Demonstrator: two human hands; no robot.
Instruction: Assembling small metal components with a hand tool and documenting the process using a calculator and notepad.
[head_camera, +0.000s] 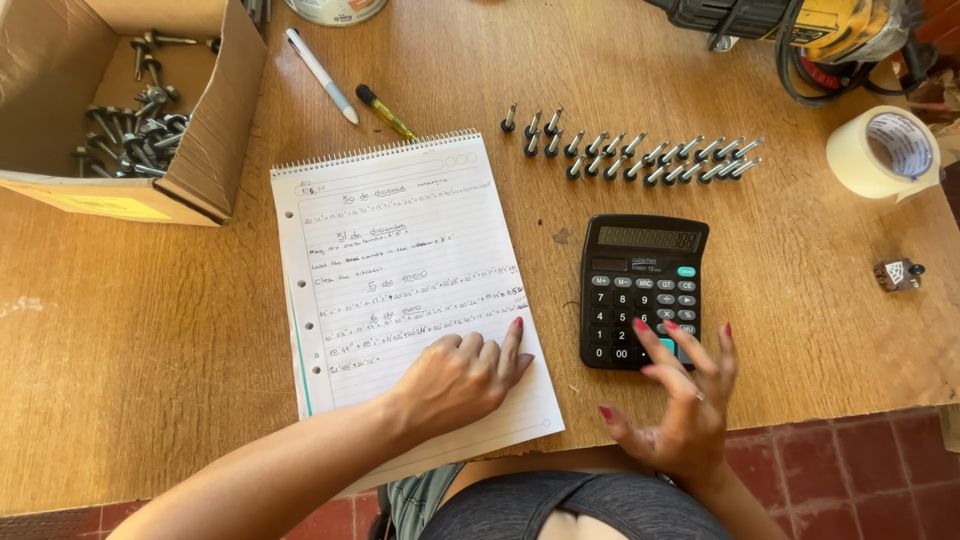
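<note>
The black desk calculator (642, 292) lies on the wooden surface (150, 330), right of the handwritten spiral notepad (405, 280). Right hand (680, 400), fingers spread and holding nothing, keys its lower buttons; left hand (462, 375) rests loosely curled, forefinger marking a line. Figures are seemingly being entered; next needs the following line.

We have a single view, from a camera worn on the head, looking steeply down onto the wooden table (150, 330) from close above its near edge. Our own lap and the red tile floor (850, 470) fill the bottom of the frame, while the far table side is cut off at the top. No second view overlaps it.
</note>
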